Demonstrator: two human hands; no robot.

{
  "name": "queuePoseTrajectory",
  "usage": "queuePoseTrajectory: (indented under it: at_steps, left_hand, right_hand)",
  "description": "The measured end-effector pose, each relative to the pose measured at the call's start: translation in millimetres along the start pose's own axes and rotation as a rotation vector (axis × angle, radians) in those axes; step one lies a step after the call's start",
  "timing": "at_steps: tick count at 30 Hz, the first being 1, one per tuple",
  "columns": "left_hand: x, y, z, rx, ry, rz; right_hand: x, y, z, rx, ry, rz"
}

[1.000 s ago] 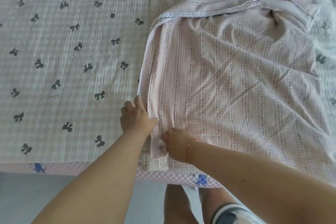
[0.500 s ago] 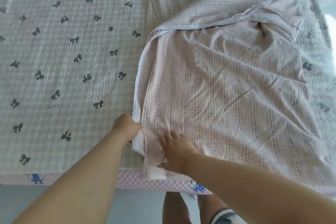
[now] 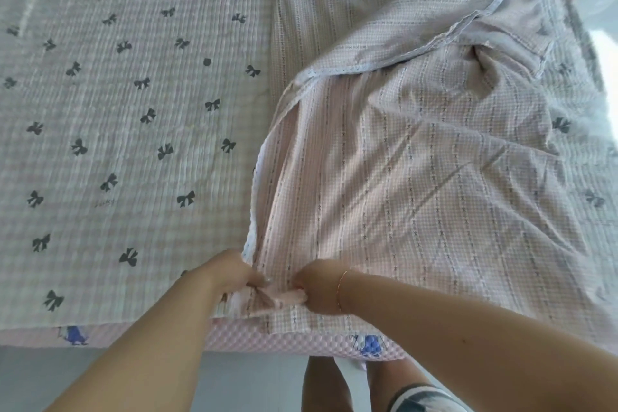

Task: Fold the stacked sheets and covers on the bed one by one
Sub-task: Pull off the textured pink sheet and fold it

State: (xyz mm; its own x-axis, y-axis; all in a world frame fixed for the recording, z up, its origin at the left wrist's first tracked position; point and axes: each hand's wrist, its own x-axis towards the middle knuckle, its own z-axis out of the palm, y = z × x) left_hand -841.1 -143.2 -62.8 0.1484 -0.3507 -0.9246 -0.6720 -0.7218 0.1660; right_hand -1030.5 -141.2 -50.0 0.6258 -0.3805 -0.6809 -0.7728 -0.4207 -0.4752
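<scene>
Hands meet at the near corner of the pink checked sheet [image 3: 418, 184], close to the bed's front edge. I have the left hand [image 3: 230, 273] curled on the lace-trimmed side hem [image 3: 259, 170], fingers closed around a bunch of cloth. The right hand [image 3: 317, 291], with a thin bracelet [image 3: 340, 291] at its wrist, pinches the adjoining fabric just beside the left fingers; a short gathered roll of sheet runs between the two grips. Both sets of fingers are narrow and holding cloth, not spread.

My judgement is that the two grips sit this close so the corner layers can be matched and held square before the sheet is drawn into its next fold. Holding at the hem gives control of the edge line, which runs away from the left fingers toward the far side of the bed.

Beyond the fingers the sheet lies partly doubled: an upper flap is turned back, showing a trimmed edge [image 3: 434, 47] lying diagonally. Creases fan out from the grips, so the cloth is under light tension there and slack farther off.

To the left of the left fingers lies the bow-print cover [image 3: 117, 110], flat and not being handled. Under the fingers, the pink mattress edge [image 3: 284, 341] shows at the front. I judge this sheet only partly folded, with the cover not yet begun. One risk: the layers could slip out of line if either pinch loosens.
</scene>
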Motion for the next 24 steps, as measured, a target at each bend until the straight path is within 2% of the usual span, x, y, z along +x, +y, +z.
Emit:
queuePoseTrajectory:
  at_steps: [3, 5, 7, 10, 12, 18, 21, 24]
  left_hand:
    - [-3.0, -4.5, 4.2, 0.032, -0.063, 0.016]
    - [-3.9, 8.3, 3.8, 0.012, -0.025, 0.034]
    - [-8.6, 32.0, -0.8, -0.003, 0.136, 0.049]
    - [-5.9, 68.5, -3.8, -0.013, 0.328, 0.117]
    - [2.0, 88.4, -3.0, -0.089, 0.382, 0.145]
    - [28.1, 118.7, -5.8, -0.31, 0.41, 0.117]
    - [39.6, 128.6, 1.7, -0.366, 0.329, 0.129]
    - [40.3, 149.7, 9.8, -0.409, 0.283, 0.165]
  right_hand:
    - [1.6, -2.6, 9.0, -0.072, -0.108, -0.022]
    - [-2.8, 7.5, 5.1, 0.104, -0.142, -0.014]
    - [-9.4, 24.0, -5.5, 0.316, 0.008, 0.041]
    - [-13.8, 67.9, -26.3, 0.352, 0.379, 0.168]
    - [-21.5, 109.8, -39.0, 0.373, 0.488, 0.328]
    - [-87.2, 249.1, -52.3, 0.347, 0.771, 0.985]
    - [-132.8, 281.5, -49.9, 0.473, 0.758, 1.27]
    - [-157.7, 293.1, -45.0, 0.613, 0.605, 1.341]
